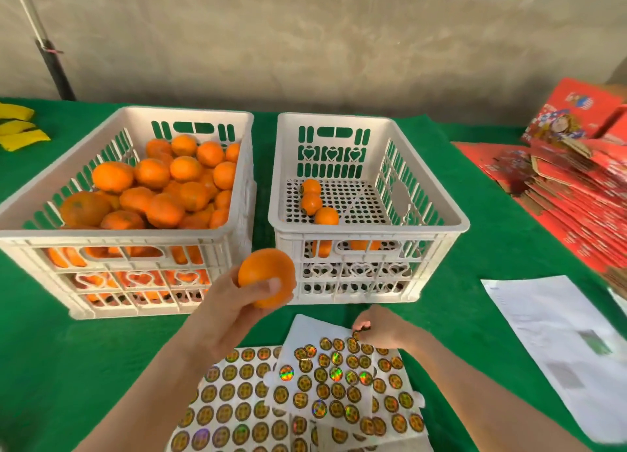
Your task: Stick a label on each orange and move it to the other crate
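**Orange in my left hand, a label at my right fingertips**

My left hand [234, 312] is curled round a smooth round orange [266, 277], thumb across its front, holding it up in front of the gap between the two crates. My right hand [380, 329] is bent over the white sheet of round gold holographic labels [339, 373], fingertips pinching one label [356, 335] at the sheet's far edge. A second sheet of labels [230, 400] lies partly under the first. Both rest on the green cloth-covered table [458, 282]. Beyond my left hand the white slotted plastic crate [118, 238] is heaped with oranges. Beside it, the matching right crate [373, 231] holds only a few. A printed white paper [549, 343] lies to my right, and flat red cardboard boxes [576, 187] are stacked further off.
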Demonstrator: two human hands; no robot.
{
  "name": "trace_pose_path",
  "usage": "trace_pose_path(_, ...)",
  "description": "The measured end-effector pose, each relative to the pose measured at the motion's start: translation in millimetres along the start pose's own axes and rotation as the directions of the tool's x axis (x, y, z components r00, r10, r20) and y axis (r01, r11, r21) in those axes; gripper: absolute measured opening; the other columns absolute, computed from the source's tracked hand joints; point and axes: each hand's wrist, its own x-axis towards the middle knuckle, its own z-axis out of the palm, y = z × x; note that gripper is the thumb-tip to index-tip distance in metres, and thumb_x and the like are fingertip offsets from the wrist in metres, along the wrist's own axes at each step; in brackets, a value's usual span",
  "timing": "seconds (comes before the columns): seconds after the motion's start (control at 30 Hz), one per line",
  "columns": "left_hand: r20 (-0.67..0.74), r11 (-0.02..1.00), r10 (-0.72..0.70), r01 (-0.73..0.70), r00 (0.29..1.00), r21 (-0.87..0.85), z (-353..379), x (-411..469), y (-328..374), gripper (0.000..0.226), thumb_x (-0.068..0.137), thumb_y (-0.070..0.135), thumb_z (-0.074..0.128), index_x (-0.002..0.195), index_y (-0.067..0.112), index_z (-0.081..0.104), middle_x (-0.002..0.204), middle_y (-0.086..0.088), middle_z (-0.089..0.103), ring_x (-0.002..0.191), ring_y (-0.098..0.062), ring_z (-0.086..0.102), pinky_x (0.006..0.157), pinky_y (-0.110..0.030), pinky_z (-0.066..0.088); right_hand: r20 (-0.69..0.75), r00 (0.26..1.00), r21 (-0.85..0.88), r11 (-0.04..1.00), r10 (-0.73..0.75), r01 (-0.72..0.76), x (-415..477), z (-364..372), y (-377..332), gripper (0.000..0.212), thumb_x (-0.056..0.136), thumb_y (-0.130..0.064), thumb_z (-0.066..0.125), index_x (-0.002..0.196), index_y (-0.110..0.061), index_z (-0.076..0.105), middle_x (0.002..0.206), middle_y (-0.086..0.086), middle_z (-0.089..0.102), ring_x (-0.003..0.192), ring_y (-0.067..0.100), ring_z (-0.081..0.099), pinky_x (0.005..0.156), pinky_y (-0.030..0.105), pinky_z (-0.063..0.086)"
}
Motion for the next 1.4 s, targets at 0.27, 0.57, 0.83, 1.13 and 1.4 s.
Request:
trace_pose_path(0.27,-0.114,0.968,-0.151,0.170,0.982,0.185,-13.1,10.2,-56.0,0.088,0.061,0.032,0.084,0.135,0.007,0.042,0.126,-0.013,0.057,0.116,-0.030,0.055,0.107,-0.045,0.038,-0.073,0.996,0.171,0.983,-0.054,0.066,-16.2,2.0,14.3,0.030,0.084,-0.012,0.066,0.113,-0.015,0.059,0.104,-0.008,0.050,0.099,0.009,0.050,0.068,0.011,0.040)
trace_pose_path(0.57,-0.149,0.847,-0.293,0.329,0.944,0.418,-4.2,35.2,-76.7,0.098,0.052,0.051,0.074,0.134,0.008,0.043,0.115,-0.013,0.058,0.104,-0.030,0.059,0.093,-0.038,0.045,-0.188,0.978,0.351,0.924,-0.091,0.153,-26.2,6.5,10.7,0.028,0.086,-0.009,0.065,0.110,-0.019,0.055,0.096,-0.007,0.054,0.094,0.011,0.053,0.067,0.006,0.037)
trace_pose_path(0.83,0.017,0.702,-0.159,0.101,0.987,0.705,7.5,40.1,-73.4,0.098,0.042,0.058,0.075,0.130,0.030,0.043,0.120,0.000,0.054,0.105,-0.018,0.057,0.082,-0.024,0.044,-0.180,0.973,0.447,0.870,-0.142,0.210,-29.7,-1.6,-4.0,0.031,0.082,0.000,0.066,0.082,-0.028,0.053,0.097,0.005,0.063,0.090,0.016,0.057,0.079,0.020,0.044)
trace_pose_path(1.13,0.162,0.775,-0.305,0.146,0.939,0.614,23.6,55.3,-51.5,0.090,0.044,0.057,0.070,0.121,0.010,0.058,0.118,-0.015,0.064,0.107,-0.031,0.061,0.091,-0.036,0.049,-0.362,0.917,0.535,0.769,-0.166,0.350,-35.0,-7.2,-24.0,0.022,0.081,0.000,0.068,0.078,-0.020,0.060,0.101,0.002,0.058,0.101,0.018,0.054,0.092,0.029,0.046)
trace_pose_path(1.4,0.162,0.918,-0.311,0.251,0.937,0.308,7.9,63.9,-58.3,0.105,0.016,0.057,0.090,0.110,0.021,0.057,0.092,0.003,0.075,0.089,-0.017,0.068,0.072,-0.027,0.051,-0.652,0.740,0.149,0.928,-0.168,0.342,-44.7,23.8,-37.6,0.017,0.079,-0.023,0.073,0.092,-0.013,0.069,0.137,0.003,0.040,0.134,0.017,0.024,0.108,0.023,0.012)
